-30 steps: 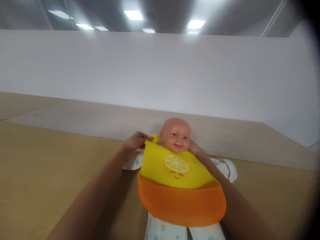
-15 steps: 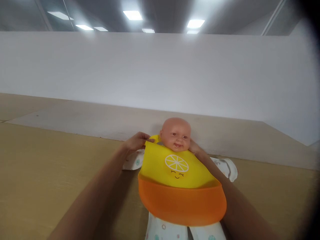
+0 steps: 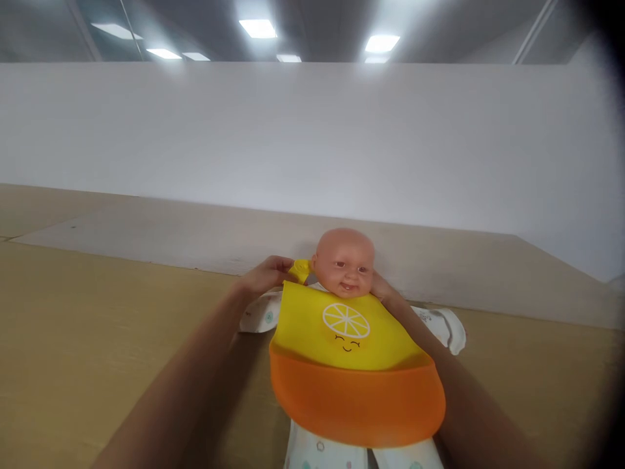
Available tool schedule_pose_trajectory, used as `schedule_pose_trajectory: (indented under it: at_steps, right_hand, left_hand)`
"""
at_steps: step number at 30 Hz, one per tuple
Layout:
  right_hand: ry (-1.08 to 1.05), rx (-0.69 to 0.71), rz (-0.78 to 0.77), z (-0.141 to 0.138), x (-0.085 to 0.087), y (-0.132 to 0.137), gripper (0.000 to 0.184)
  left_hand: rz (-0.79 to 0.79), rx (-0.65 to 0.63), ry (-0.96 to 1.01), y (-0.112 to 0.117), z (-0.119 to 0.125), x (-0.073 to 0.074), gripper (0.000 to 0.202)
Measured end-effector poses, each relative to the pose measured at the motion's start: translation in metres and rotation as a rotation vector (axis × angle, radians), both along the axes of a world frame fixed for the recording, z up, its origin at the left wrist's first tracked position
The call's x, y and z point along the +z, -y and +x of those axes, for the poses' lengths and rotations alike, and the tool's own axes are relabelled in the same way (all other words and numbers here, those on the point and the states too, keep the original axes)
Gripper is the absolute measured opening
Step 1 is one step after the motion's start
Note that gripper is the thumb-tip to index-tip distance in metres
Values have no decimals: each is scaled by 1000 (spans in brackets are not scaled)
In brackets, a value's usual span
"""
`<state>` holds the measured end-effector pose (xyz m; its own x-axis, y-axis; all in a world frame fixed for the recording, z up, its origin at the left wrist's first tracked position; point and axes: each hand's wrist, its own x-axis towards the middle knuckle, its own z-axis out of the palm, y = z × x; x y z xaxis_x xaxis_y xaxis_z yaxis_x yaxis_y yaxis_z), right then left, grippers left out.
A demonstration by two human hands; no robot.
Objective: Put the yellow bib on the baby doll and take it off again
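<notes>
A baby doll point(image 3: 344, 260) in white printed clothes point(image 3: 325, 451) faces me. Over its chest lies a bib point(image 3: 312, 326), yellow above with a citrus slice and a smiling face, and an orange catch pocket point(image 3: 356, 404) below. On the left of the doll's neck, my left hand point(image 3: 267, 273) pinches the bib's yellow neck strap point(image 3: 300, 270). My right hand point(image 3: 381, 286) reaches behind the doll's neck on the other side; the head and bib hide its fingers.
The doll is on a tan surface point(image 3: 97, 326), its sleeves point(image 3: 442, 326) spread to both sides. Behind it runs a paler strip point(image 3: 195, 228) along a white wall point(image 3: 293, 143). Lit ceiling panels point(image 3: 258, 28) show at the top.
The yellow strap end by my left hand has lifted and turned, showing more of itself and the white collar beneath. My right hand has hardly moved.
</notes>
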<state>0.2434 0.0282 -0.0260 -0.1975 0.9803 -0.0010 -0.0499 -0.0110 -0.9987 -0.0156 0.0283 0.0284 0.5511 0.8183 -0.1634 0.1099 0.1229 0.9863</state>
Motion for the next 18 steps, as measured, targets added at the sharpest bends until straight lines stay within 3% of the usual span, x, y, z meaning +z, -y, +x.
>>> schedule_pose_trajectory:
  at_steps: [4, 9, 18]
  right_hand:
    - [-83, 42, -119, -3, 7, 6, 32]
    - [-64, 54, -64, -5, 11, 9, 33]
    - [-72, 24, -6, -2, 1, 0, 35]
  left_hand:
    - [-86, 61, 79, -2, 0, -2, 11]
    - [-87, 60, 74, -3, 0, -2, 6]
    - [-87, 102, -23, 2, 2, 4, 31]
